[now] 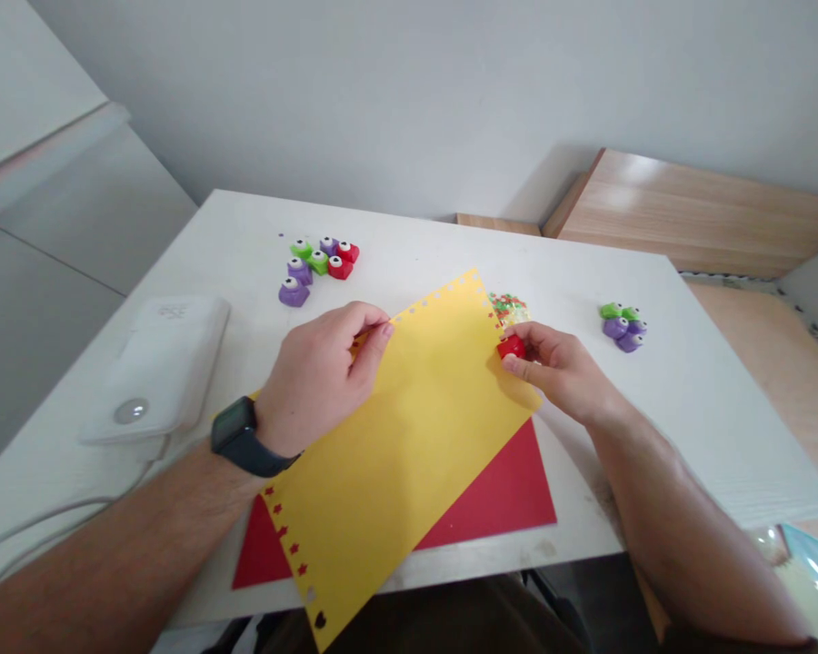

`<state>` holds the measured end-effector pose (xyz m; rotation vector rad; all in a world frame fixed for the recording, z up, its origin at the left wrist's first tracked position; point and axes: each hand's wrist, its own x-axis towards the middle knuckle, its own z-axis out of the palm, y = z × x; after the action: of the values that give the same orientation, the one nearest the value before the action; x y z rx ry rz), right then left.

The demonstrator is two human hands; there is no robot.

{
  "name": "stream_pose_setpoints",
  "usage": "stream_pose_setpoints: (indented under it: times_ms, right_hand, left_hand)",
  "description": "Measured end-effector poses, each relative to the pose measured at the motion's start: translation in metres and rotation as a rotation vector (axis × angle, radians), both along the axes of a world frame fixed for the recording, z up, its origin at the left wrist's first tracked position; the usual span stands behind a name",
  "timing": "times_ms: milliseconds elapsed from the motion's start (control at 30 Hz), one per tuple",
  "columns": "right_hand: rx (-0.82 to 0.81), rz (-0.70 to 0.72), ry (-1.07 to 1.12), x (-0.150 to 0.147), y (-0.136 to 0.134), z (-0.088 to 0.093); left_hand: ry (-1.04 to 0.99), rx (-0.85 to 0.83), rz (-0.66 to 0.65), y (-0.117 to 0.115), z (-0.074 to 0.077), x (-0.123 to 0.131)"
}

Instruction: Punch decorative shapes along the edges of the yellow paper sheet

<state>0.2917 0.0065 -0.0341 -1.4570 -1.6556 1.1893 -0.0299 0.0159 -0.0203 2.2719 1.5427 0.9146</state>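
Note:
A yellow sheet of paper (415, 418) with small shapes punched along its edges lies slantwise across my front. My left hand (334, 372) pinches its far left edge between thumb and fingers. In my right hand (559, 363) is a red craft punch (511, 347), gripped at the sheet's right edge between thumb and fingers. Whether its slot is pressed down cannot be seen. Under the yellow sheet is a red sheet of paper (497, 495), partly covered. Just beyond my right hand sits a small heap of coloured paper cut-outs (510, 307).
Several green, purple and red craft punches (317, 263) stand at the back left of the white table (436, 245). Another group of green and purple punches (623, 327) stands at the right. A white box-like device (164, 363) with a cable lies at the left.

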Motion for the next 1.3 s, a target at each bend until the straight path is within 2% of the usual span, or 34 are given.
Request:
stream_pose_setpoints:
  times_ms: [467,1300]
  right_hand:
    - [0.025,-0.016,0.009,0.0025,-0.0013,0.0075]
    - [-0.004,0.064,-0.043,0.0063,-0.0024,0.0109]
  left_hand:
    - [0.004,-0.032,0.014,0.0011,0.0009,-0.0001]
    - [0.022,-0.047,0.041,0.0018,0.0004,-0.0007]
